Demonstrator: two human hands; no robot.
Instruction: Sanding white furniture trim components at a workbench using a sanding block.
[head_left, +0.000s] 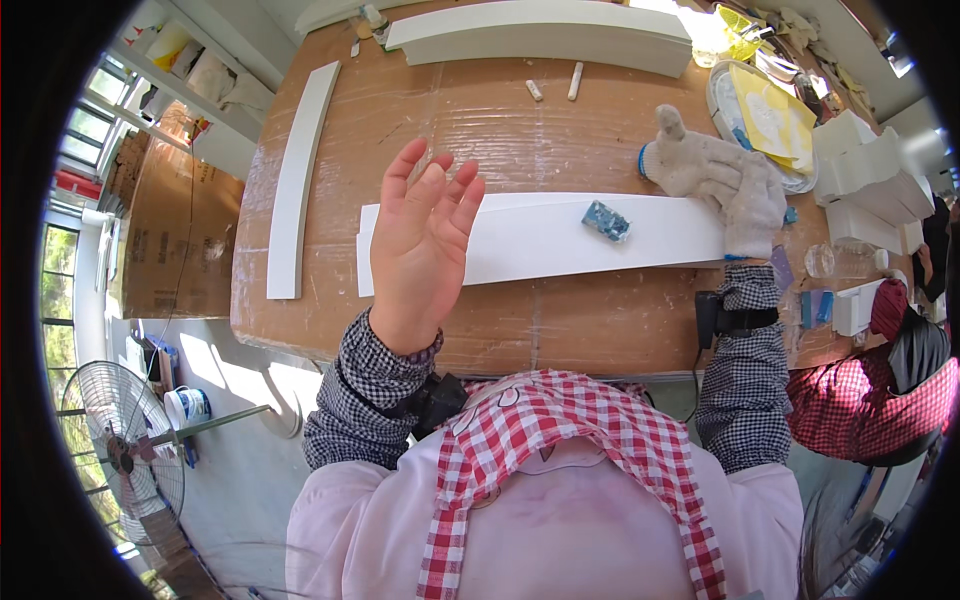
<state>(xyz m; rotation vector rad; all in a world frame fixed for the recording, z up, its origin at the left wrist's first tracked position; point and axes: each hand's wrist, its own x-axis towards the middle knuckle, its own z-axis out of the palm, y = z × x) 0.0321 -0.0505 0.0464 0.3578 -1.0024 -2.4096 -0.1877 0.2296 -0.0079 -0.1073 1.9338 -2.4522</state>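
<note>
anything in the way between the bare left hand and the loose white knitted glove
Nothing visible stands between the bare left hand and the loose white knitted glove with the blue-edged cuff. The small blue block lies off to the near side, on the long white panel.

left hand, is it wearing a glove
No, the left hand is bare, unlike the gloved right hand.

Smooth matt white strips (pixel 510 245), rough cloth gloves (pixel 690 165); glossy brown tabletop (pixel 470 120)
</note>
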